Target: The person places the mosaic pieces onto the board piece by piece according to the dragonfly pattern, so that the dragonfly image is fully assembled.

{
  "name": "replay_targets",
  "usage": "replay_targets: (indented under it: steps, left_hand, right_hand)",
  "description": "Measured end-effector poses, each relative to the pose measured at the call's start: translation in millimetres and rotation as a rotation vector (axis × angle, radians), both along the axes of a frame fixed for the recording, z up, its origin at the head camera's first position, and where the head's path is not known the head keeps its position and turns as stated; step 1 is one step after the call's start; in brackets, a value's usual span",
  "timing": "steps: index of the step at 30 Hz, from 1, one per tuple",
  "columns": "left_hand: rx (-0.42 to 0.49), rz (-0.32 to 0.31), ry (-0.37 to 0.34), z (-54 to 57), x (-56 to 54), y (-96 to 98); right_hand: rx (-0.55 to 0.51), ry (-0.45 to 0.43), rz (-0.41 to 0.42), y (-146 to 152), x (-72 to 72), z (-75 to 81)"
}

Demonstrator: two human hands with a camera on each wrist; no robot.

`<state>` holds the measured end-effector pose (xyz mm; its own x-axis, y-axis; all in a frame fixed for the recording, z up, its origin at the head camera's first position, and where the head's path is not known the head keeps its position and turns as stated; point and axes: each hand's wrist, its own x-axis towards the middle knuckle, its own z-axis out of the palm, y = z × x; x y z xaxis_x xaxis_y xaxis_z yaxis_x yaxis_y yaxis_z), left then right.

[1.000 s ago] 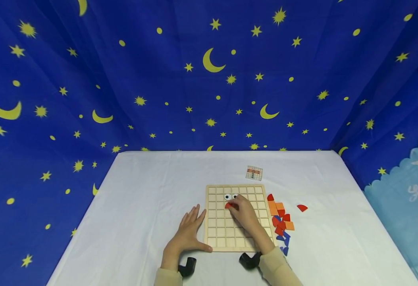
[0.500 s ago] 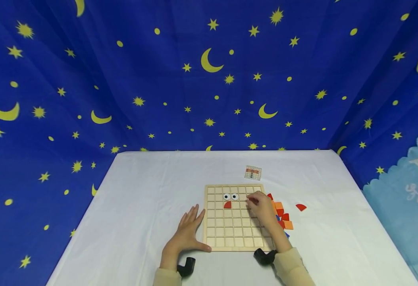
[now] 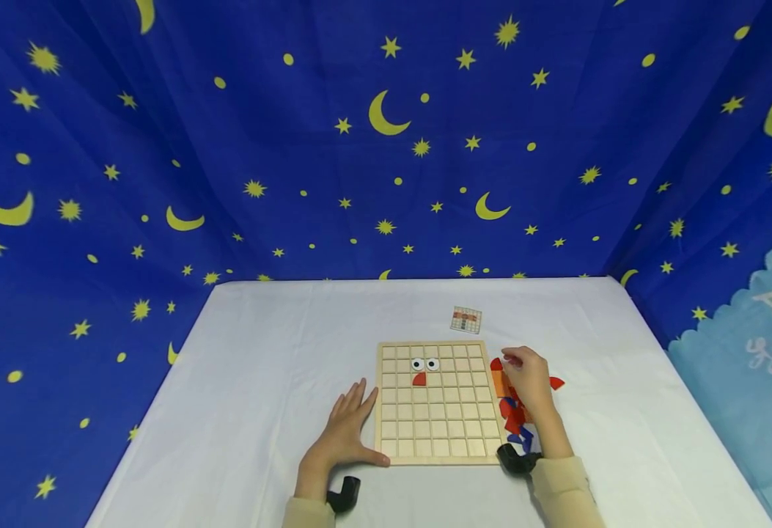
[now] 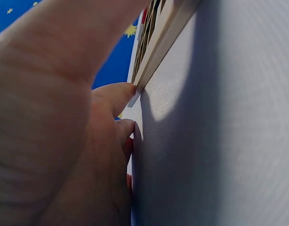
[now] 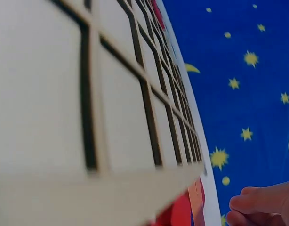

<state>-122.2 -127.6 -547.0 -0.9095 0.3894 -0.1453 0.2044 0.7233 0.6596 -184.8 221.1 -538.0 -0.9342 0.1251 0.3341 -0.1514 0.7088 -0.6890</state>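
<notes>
My left hand [image 3: 342, 431] lies with fingers spread at the left side of a wooden grid board [image 3: 445, 408], its thumb at the lower left corner. The left wrist view shows a fingertip [image 4: 128, 89] right at the board's side. Two round eye pieces [image 3: 418, 364] sit side by side in the board's upper cells, with a red quarter-circle piece [image 3: 419, 379] below the left one. Just off the board's right side, my right hand [image 3: 531, 378] hovers over loose coloured pieces [image 3: 514, 419], partly hiding them. Its fingers are loosely bent, with nothing visible between the fingertips.
A small picture card [image 3: 466, 320] with a gridded pattern lies behind the board. One red quarter-circle piece [image 3: 558, 383] is right of the pile, partly covered by the hand. Orange pieces [image 3: 499, 383] and blue pieces [image 3: 524, 438] lie in the pile. A starry blue curtain [image 3: 333, 169] surrounds the white table [image 3: 280, 352].
My right hand has let go of the red quarter-circle, leaving it in a cell below the eyes, and has moved right off the board to the loose pieces. The left hand stays put.
</notes>
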Motion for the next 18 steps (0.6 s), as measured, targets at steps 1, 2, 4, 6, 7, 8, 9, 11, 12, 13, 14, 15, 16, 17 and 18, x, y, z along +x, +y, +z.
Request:
replay_targets:
  steps: [1,2,4,6,7,8,9,11,12,13,14,15,16,17,18]
  left_hand:
    - [0.000,0.000,-0.001,0.1,0.1,0.3]
    - [0.000,0.000,-0.001,0.3,0.2,0.3]
    - [-0.001,0.001,-0.001,1.1,0.2,0.3]
    - [-0.001,0.000,-0.001,1.5,0.3,0.3]
    - [-0.002,-0.002,-0.001,1.4,0.4,0.3]
    - [0.000,-0.003,-0.001,1.4,0.4,0.3]
    - [0.001,-0.003,0.000,1.4,0.5,0.4]
    - [0.002,-0.004,0.001,1.0,0.4,0.4]
    - [0.001,-0.004,0.001,0.9,0.4,0.4]
    - [0.001,-0.005,0.002,0.5,0.2,0.4]
    - [0.000,-0.004,0.003,0.3,0.1,0.3]
    - [-0.002,-0.004,0.004,0.0,-0.1,0.3]
    - [-0.005,-0.004,0.005,-0.4,-0.2,0.2]
    - [-0.007,-0.004,0.006,-0.6,-0.4,0.2]
    - [-0.008,-0.004,0.007,-0.8,-0.6,0.2]
  right_hand:
    - [0.003,-0.009,-0.006,3.3,0.4,-0.1]
    - [0.005,-0.014,-0.010,5.8,0.4,-0.3]
    - [0.005,-0.050,-0.002,9.4,0.9,-1.1]
    - [0.003,-0.094,0.012,11.3,1.1,-2.5]
    - [-0.001,-0.114,0.023,11.9,1.1,-3.5]
    - [-0.004,-0.133,0.031,12.4,0.8,-4.5]
    - [-0.003,-0.152,0.041,12.6,0.3,-5.9]
    - [0.002,-0.173,0.062,13.2,-1.4,-8.8]
    - [0.004,-0.182,0.072,13.6,-2.5,-10.5]
    - [0.007,-0.187,0.081,14.0,-3.6,-11.9]
    - [0.011,-0.190,0.090,14.4,-4.7,-13.4]
    - [0.014,-0.190,0.100,14.7,-5.6,-14.6]
    - [0.014,-0.188,0.107,15.1,-6.5,-15.6]
    - [0.014,-0.184,0.112,15.3,-7.3,-16.6]
    - [0.014,-0.180,0.113,15.3,-7.8,-17.2]
